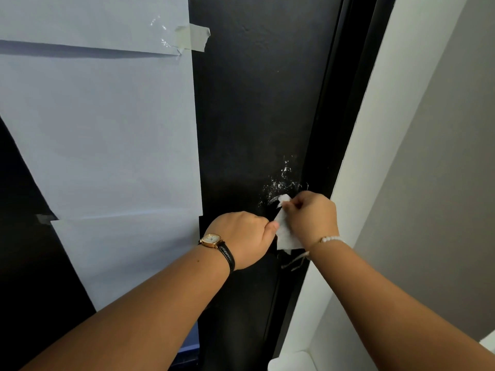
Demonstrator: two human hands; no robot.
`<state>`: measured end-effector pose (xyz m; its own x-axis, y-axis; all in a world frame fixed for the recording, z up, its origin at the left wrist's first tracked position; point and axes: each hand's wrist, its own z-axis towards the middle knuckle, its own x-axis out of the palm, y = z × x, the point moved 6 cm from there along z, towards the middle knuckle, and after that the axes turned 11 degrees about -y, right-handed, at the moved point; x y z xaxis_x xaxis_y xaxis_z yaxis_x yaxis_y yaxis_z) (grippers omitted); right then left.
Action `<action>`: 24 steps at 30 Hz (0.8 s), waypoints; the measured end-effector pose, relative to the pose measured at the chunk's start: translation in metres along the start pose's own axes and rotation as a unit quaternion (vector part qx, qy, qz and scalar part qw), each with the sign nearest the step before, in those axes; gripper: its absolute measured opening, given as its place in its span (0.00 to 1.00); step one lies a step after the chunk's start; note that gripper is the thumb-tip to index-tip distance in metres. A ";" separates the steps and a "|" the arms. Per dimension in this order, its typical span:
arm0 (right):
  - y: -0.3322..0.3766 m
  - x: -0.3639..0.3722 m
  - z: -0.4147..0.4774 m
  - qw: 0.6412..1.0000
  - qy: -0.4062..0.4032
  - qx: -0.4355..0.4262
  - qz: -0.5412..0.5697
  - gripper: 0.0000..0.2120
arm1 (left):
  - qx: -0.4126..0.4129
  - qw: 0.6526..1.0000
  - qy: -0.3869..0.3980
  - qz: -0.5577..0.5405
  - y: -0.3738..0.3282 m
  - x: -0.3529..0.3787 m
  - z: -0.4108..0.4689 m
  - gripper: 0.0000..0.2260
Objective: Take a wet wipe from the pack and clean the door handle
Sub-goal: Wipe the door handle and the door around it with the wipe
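A white wet wipe [285, 234] hangs against the black door [254, 103], over the spot where the handle sits. My right hand [312, 218] pinches the wipe's top edge. My left hand [245, 238], with a wristwatch, is closed around the dark door handle and touches the wipe's left edge with the thumb. The handle itself is almost fully hidden by both hands and the wipe; only a dark sliver [273, 246] shows below my left hand. The wipe pack is not in view.
Large white paper sheets [107, 129] are taped to the door on the left. White scuff marks [281, 180] dot the door above the handle. Keys [294, 261] hang below my right wrist. The black door frame [337, 116] meets a white wall edge [375, 129] at right.
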<state>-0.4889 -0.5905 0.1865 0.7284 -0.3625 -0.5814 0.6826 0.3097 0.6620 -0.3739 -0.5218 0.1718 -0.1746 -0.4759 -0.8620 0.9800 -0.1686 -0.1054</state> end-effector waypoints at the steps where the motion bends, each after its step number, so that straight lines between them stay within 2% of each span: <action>1: 0.005 -0.002 -0.001 0.998 -0.014 -0.052 -0.019 0.07 | -0.002 1.000 0.001 -0.002 0.000 0.000 0.000 0.19; 4: 0.018 -0.007 -0.009 0.981 -0.064 -0.182 -0.012 0.04 | -0.006 1.000 -0.001 -0.005 0.001 0.001 0.001 0.18; 7: 0.028 -0.004 -0.011 0.964 -0.073 -0.254 -0.010 0.02 | -0.013 1.000 0.004 -0.010 0.001 0.002 0.001 0.19; 11: 0.038 0.001 -0.012 0.941 -0.072 -0.322 -0.073 0.02 | -0.012 1.000 0.004 -0.004 0.000 0.002 0.002 0.19; 13: 0.039 -0.003 -0.009 0.955 -0.083 -0.282 -0.047 0.02 | -0.013 1.000 0.004 -0.002 0.001 0.002 0.002 0.19; 15: 0.035 -0.005 -0.004 0.975 -0.091 -0.201 -0.012 0.03 | -0.012 1.000 0.002 0.001 0.000 0.002 0.001 0.20; 18: 0.027 -0.005 -0.001 0.988 -0.112 -0.095 0.039 0.01 | -0.012 1.000 0.004 -0.002 0.000 0.002 0.002 0.20; 22: 0.019 -0.001 -0.004 0.986 -0.147 -0.038 0.074 0.05 | -0.015 1.000 0.004 -0.003 0.000 0.000 0.001 0.19; 24: 0.021 0.001 -0.004 0.987 -0.140 -0.045 0.066 0.06 | -0.014 1.000 0.003 -0.003 0.000 -0.001 0.000 0.19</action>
<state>-0.4738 -0.5808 0.1973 0.7745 -0.5387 -0.3316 0.5951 0.4428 0.6706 -0.3741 -0.5213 0.1726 -0.1808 -0.4688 -0.8646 0.9812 -0.1468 -0.1255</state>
